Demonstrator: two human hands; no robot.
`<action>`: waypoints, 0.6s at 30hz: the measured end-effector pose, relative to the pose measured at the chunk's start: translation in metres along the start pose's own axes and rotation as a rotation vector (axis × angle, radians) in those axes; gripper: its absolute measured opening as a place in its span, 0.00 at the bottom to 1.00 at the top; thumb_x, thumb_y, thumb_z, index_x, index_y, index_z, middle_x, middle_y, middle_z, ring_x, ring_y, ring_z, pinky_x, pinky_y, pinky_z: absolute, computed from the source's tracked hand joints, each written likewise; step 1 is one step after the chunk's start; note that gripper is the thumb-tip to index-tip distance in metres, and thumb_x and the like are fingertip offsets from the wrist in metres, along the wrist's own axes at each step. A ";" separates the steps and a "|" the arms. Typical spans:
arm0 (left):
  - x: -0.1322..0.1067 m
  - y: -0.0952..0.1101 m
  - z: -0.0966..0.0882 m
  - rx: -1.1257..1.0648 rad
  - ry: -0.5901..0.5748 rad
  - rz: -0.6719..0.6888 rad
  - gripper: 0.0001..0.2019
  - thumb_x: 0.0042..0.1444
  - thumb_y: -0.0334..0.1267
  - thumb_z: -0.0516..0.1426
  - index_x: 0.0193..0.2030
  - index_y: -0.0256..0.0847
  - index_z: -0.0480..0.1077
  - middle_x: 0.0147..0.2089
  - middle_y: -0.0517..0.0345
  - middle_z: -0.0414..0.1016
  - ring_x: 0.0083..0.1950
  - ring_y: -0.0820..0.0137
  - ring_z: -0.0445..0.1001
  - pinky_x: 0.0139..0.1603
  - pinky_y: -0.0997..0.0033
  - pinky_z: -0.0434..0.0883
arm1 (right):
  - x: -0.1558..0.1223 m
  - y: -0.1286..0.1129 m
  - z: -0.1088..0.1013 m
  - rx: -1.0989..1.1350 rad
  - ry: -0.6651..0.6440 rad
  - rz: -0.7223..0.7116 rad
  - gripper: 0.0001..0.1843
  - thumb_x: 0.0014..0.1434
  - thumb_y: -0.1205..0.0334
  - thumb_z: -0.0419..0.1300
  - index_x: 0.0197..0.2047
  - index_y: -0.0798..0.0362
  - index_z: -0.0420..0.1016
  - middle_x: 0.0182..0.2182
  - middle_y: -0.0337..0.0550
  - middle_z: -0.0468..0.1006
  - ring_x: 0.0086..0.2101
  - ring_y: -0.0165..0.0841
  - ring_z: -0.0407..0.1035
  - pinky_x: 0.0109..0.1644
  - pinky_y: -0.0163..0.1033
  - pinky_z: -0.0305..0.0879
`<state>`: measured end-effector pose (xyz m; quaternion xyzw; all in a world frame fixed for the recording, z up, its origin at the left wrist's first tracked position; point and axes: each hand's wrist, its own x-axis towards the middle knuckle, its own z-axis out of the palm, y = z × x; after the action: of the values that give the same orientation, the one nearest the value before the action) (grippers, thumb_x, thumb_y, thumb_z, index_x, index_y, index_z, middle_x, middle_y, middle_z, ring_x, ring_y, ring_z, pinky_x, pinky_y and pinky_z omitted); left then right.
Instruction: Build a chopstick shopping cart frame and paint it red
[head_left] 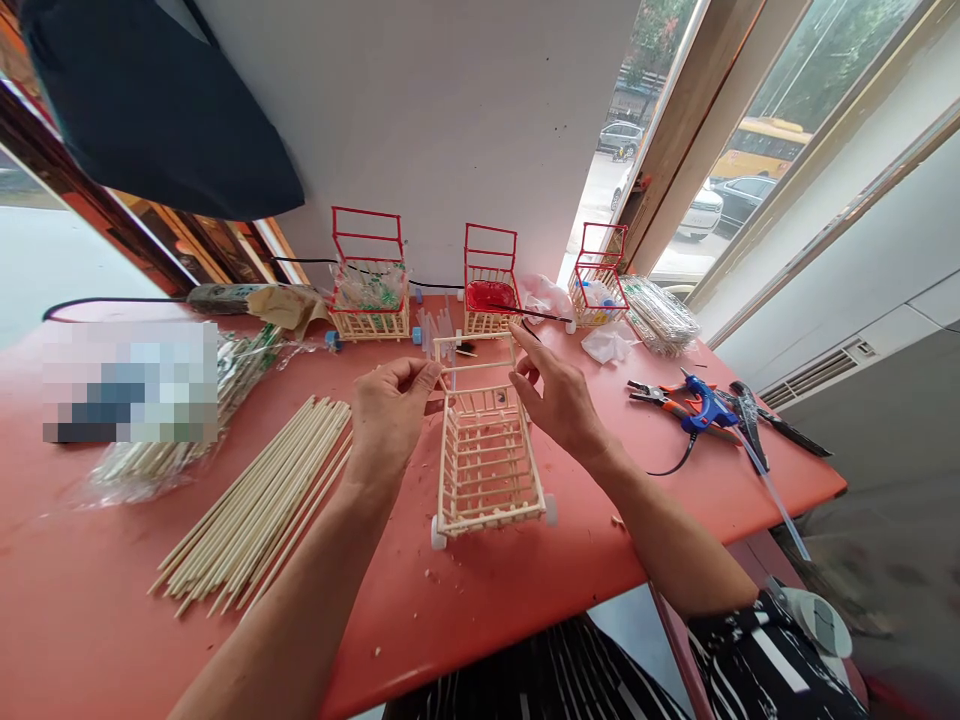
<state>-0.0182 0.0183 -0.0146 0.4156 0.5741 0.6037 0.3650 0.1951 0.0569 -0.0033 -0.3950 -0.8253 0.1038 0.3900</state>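
A small cart made of wooden sticks [491, 460] stands on the red table in front of me, its slatted basket facing up and white wheels at its near corners. A plain stick handle frame [476, 366] rises at its far end. My left hand [390, 410] pinches the left side of this frame between thumb and fingers, near where it meets the basket. On the other side, my right hand [555, 385] grips the right upright, with the index finger reaching toward the top corner. Its fingertips partly hide the upright.
Loose wooden sticks [259, 510] lie on the left. Three red-trimmed carts [370, 315] stand along the wall. At right are a blue glue gun [707, 408], pliers [660, 397] and a bundle of wrapped sticks [658, 315]. Bagged sticks [161, 470] lie far left.
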 end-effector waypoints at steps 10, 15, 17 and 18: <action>0.000 -0.001 0.001 0.001 -0.002 0.014 0.08 0.55 0.44 0.64 0.32 0.41 0.78 0.33 0.57 0.79 0.31 0.69 0.79 0.29 0.75 0.78 | 0.001 0.000 -0.004 0.006 -0.028 -0.019 0.32 0.67 0.70 0.57 0.73 0.48 0.63 0.36 0.39 0.80 0.34 0.32 0.71 0.44 0.42 0.70; -0.001 0.000 0.001 -0.022 -0.012 0.010 0.09 0.55 0.45 0.65 0.32 0.41 0.79 0.32 0.57 0.78 0.31 0.68 0.79 0.29 0.74 0.79 | 0.002 -0.002 -0.004 0.008 -0.012 -0.035 0.32 0.66 0.71 0.58 0.72 0.48 0.64 0.35 0.39 0.79 0.34 0.33 0.71 0.44 0.43 0.70; -0.001 0.001 0.001 -0.024 -0.012 0.006 0.10 0.54 0.46 0.65 0.32 0.42 0.79 0.32 0.57 0.79 0.31 0.68 0.79 0.29 0.72 0.79 | 0.002 -0.002 -0.005 0.008 -0.009 -0.042 0.33 0.66 0.71 0.57 0.72 0.47 0.64 0.35 0.39 0.79 0.34 0.34 0.71 0.44 0.43 0.70; -0.001 0.001 0.001 -0.024 -0.009 0.003 0.10 0.54 0.46 0.65 0.32 0.42 0.80 0.32 0.56 0.79 0.30 0.67 0.79 0.29 0.71 0.79 | 0.002 -0.002 -0.004 0.008 -0.009 -0.043 0.33 0.66 0.71 0.57 0.73 0.47 0.64 0.34 0.39 0.79 0.34 0.34 0.71 0.44 0.43 0.70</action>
<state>-0.0170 0.0178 -0.0136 0.4149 0.5643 0.6093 0.3717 0.1965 0.0564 0.0017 -0.3750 -0.8349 0.1002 0.3902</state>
